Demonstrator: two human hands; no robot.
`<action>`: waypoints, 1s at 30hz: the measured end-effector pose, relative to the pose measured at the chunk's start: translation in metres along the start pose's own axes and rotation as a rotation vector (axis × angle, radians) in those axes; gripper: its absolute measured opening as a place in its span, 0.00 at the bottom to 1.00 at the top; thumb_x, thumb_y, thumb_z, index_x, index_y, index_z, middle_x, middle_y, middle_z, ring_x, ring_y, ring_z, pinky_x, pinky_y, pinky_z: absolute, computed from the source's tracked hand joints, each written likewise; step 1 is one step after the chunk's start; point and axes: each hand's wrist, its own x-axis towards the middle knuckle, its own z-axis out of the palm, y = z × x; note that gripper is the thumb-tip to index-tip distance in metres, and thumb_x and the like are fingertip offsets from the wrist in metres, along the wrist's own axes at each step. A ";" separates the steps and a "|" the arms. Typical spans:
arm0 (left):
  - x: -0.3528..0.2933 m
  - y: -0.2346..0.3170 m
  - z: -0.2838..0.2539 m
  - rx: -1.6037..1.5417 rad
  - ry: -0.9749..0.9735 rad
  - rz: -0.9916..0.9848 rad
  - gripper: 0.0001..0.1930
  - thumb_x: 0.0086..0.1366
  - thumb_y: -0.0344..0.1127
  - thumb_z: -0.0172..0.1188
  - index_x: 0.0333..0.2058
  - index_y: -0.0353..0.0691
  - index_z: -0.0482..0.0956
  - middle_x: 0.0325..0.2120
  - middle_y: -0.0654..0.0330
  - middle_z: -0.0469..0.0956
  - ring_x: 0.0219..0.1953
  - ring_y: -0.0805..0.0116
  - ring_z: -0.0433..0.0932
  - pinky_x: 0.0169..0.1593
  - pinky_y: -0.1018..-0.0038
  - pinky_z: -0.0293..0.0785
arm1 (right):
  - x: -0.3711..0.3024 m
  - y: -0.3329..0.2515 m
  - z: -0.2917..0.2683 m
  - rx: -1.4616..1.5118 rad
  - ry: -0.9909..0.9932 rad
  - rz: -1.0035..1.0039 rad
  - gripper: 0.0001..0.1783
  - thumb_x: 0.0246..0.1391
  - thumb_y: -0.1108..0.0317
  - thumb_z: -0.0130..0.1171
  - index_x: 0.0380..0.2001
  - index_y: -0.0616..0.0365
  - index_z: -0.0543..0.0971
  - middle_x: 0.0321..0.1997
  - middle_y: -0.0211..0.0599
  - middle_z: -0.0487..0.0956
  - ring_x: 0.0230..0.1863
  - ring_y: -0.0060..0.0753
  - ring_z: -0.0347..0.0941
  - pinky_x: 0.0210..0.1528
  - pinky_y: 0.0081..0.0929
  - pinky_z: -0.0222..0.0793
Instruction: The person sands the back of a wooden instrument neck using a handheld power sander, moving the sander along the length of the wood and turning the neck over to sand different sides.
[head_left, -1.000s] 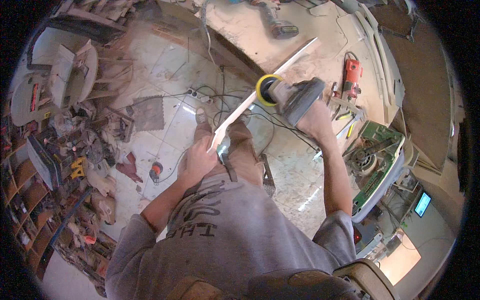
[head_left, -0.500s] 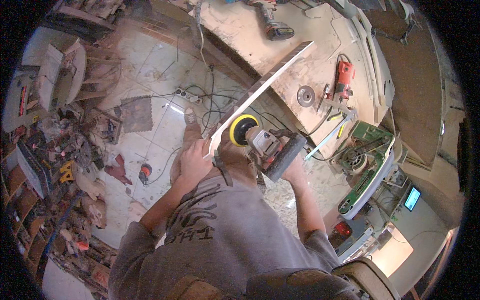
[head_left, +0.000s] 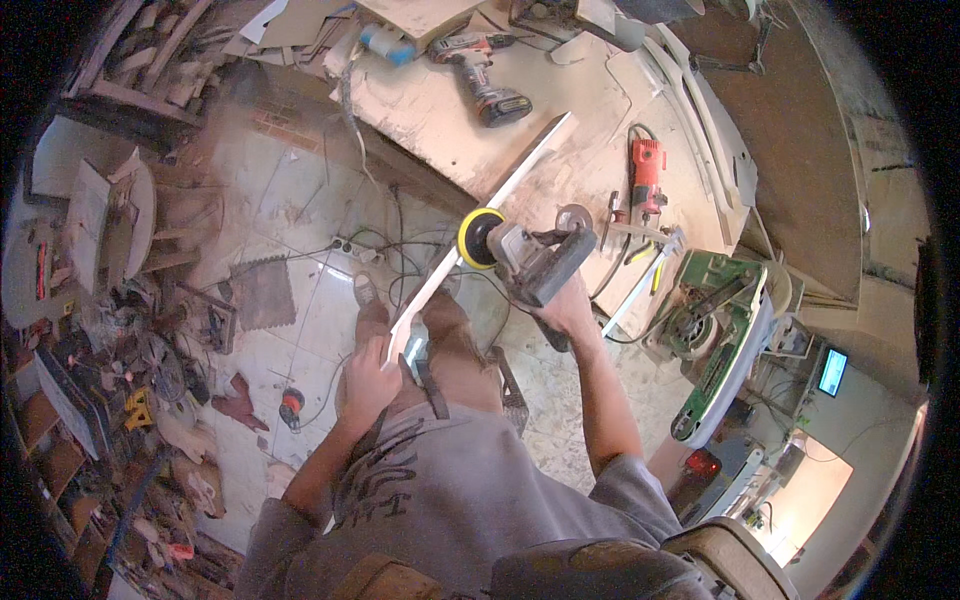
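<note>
My left hand [head_left: 369, 380] is closed around the near end of a long, narrow wooden strip [head_left: 424, 292]. The strip slants away to the right, its far end over the workbench [head_left: 420, 128]. My right hand [head_left: 568, 312] grips a handheld power sander [head_left: 532, 264], its fingers partly hidden behind the tool's body. The sander's round, yellow-rimmed pad [head_left: 481, 238] is up against the strip around its middle and covers part of it. Whether the pad is spinning I cannot tell.
On the bench lie a cordless drill [head_left: 484, 85], a red corded power tool [head_left: 647, 175] and a grinding disc [head_left: 573, 219]. A green belt-sander-like machine [head_left: 722, 320] stands to the right. Cables and a power strip [head_left: 352, 250] lie on the floor; clutter fills the left.
The sander has moved farther along the strip, and its pad now overlaps the strip's middle. My left hand and the strip's near end have come closer to my body. The whole view has shifted.
</note>
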 end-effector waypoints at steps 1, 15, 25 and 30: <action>0.000 0.000 0.000 -0.016 -0.006 -0.017 0.18 0.59 0.29 0.63 0.49 0.39 0.78 0.34 0.42 0.81 0.38 0.32 0.80 0.40 0.44 0.77 | 0.005 -0.008 -0.010 0.112 0.063 -0.016 0.34 0.45 0.54 0.74 0.54 0.60 0.80 0.51 0.52 0.83 0.55 0.55 0.78 0.59 0.46 0.72; 0.001 -0.007 0.001 -0.039 -0.036 -0.081 0.14 0.61 0.29 0.61 0.45 0.37 0.77 0.33 0.38 0.81 0.39 0.29 0.80 0.41 0.43 0.77 | 0.081 0.062 -0.052 0.143 0.144 0.058 0.33 0.41 0.54 0.73 0.52 0.57 0.81 0.48 0.51 0.84 0.51 0.54 0.81 0.55 0.43 0.75; -0.001 -0.010 0.004 -0.035 -0.016 -0.065 0.14 0.60 0.26 0.61 0.46 0.35 0.77 0.34 0.40 0.82 0.38 0.31 0.81 0.40 0.46 0.79 | 0.088 0.067 -0.052 0.181 0.152 0.178 0.33 0.36 0.56 0.72 0.48 0.61 0.81 0.47 0.52 0.83 0.50 0.53 0.79 0.56 0.42 0.74; -0.001 -0.008 0.005 -0.007 0.031 0.030 0.14 0.62 0.26 0.60 0.47 0.35 0.77 0.32 0.39 0.82 0.36 0.32 0.82 0.37 0.48 0.78 | 0.077 0.054 -0.047 0.101 0.228 0.020 0.33 0.45 0.47 0.70 0.49 0.58 0.84 0.44 0.57 0.87 0.50 0.60 0.84 0.52 0.47 0.78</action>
